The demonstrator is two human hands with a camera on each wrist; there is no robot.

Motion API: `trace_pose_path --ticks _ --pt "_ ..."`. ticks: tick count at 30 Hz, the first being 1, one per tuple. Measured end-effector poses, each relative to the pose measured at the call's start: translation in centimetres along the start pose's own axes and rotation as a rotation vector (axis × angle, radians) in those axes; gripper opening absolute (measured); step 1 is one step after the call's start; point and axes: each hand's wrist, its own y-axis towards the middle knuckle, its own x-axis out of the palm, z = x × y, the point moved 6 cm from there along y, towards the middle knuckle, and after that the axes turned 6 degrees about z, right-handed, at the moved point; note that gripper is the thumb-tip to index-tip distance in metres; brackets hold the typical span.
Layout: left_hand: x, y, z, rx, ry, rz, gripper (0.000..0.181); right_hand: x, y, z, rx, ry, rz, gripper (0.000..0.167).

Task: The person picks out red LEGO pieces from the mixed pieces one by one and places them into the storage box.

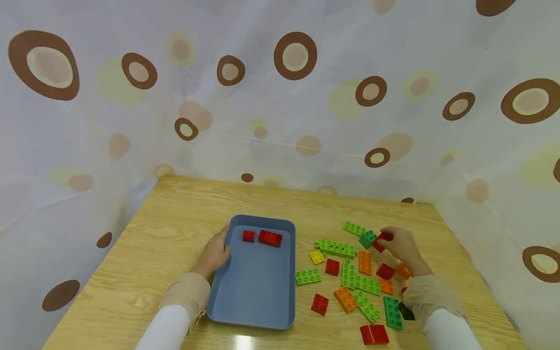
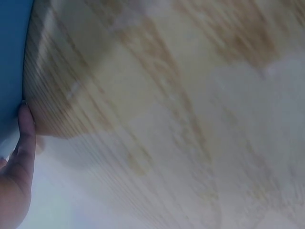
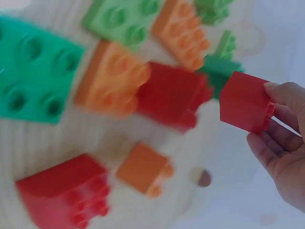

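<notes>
A blue-grey tray lies on the wooden table, with two red building bricks near its far end. My left hand grips the tray's left side; the left wrist view has the tray's edge with a digit against it. Over the far side of the loose bricks, my right hand pinches a red building brick between thumb and fingers. Its studs face the palm in the right wrist view. Close beside that brick is a dark green brick.
Right of the tray, several loose bricks are spread out: light green, orange, yellow, red and green. A red curved brick lies near the front. A patterned curtain hangs behind the table.
</notes>
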Motion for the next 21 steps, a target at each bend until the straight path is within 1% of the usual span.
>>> trace_pose_path --ticks 4,7,10,15,17,21 --pt "0.1 0.1 -0.3 0.003 0.005 0.0 0.06 -0.1 0.9 -2.3 -0.042 0.004 0.003 0.037" --pt "0.1 0.1 -0.4 0.004 0.005 0.003 0.06 0.1 1.5 -4.5 -0.079 0.022 0.003 0.037" --pt "0.1 0.1 -0.4 0.0 0.002 0.001 0.06 0.6 2.0 -7.1 -0.131 0.037 0.012 0.037" --pt "-0.1 0.1 -0.2 0.022 0.002 0.015 0.06 2.6 2.6 -11.6 -0.223 0.065 -0.002 0.036" --pt "-0.2 0.1 -0.1 0.033 0.002 0.025 0.06 3.5 2.6 -13.4 -0.258 0.081 -0.023 0.036" --pt "-0.2 0.0 0.1 0.031 -0.014 0.029 0.06 5.5 2.2 -17.3 -0.352 0.093 -0.069 0.034"
